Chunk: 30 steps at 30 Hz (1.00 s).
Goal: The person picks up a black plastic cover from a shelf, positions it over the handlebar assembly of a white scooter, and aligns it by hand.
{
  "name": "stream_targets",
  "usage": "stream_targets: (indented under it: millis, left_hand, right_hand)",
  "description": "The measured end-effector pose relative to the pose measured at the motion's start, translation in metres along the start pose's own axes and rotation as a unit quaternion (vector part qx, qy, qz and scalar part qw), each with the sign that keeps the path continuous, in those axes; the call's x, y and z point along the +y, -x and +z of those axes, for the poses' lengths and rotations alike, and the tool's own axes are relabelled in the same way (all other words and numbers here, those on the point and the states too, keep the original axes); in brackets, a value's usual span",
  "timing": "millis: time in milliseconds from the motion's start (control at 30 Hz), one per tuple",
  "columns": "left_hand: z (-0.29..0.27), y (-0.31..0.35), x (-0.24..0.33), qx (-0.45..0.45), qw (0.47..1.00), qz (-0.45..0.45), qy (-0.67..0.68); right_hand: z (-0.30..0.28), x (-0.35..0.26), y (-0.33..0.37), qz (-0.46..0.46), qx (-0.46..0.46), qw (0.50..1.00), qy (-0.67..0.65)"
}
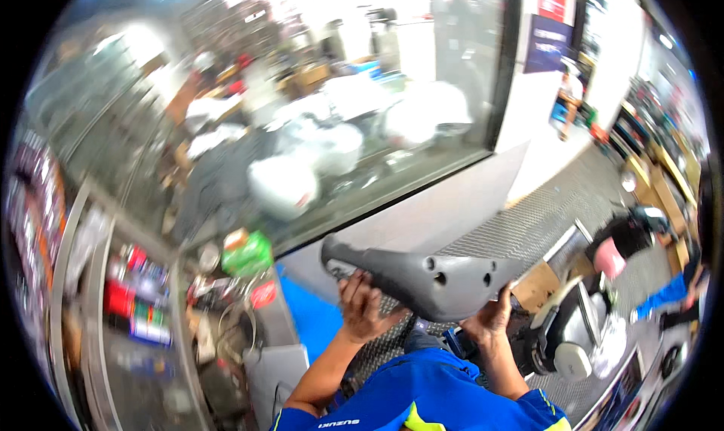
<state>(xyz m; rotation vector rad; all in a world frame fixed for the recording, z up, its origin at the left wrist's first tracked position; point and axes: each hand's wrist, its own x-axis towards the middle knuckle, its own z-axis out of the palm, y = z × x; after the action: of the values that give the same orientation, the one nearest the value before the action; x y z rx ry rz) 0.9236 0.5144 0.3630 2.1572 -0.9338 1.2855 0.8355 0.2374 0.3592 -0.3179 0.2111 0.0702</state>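
A dark grey moulded plastic panel (426, 276) is held up in front of my body, its long narrow end to the left and its broad end to the right. Several round holes pierce the broad end. My left hand (366, 306) grips the lower edge near the narrow end, fingers partly spread against it. Under the broad end, my right hand (490, 318) holds the lower right edge, with its thumb up along the side. Parts of both hands' fingers are hidden behind the panel.
A glass window (407, 167) with white rounded objects behind it stands ahead. Left is a metal-framed cabinet (105, 340) with bottles and cans, beside a cluttered surface with a green bag (247, 255). At right are a scooter (569, 333), a cardboard box (535, 286) and, farther off, a seated person (569, 99).
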Motion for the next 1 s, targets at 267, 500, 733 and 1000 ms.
stream_targets:
  millis: [267, 500, 733, 1000]
  left_hand:
    - [0.173, -0.071, -0.008, 0.014, 0.997, 0.044, 0.055]
    - [0.337, -0.198, 0.051, -0.070, 0.956, 0.084, 0.272]
    - [0.506, -0.241, 0.103, -0.332, 0.539, -0.378, 0.676]
    - [0.730, -0.371, 0.180, -0.458, -0.024, -0.426, 0.780]
  right_hand:
    - [-0.052, -0.101, -0.070, -0.127, -0.024, 0.991, -0.040]
    - [-0.067, -0.219, -0.069, -0.349, -0.040, 0.934, -0.068]
    - [-0.100, -0.307, -0.084, -0.508, 0.095, 0.855, -0.049]
    - [-0.117, -0.428, -0.160, -0.592, 0.150, 0.792, -0.005]
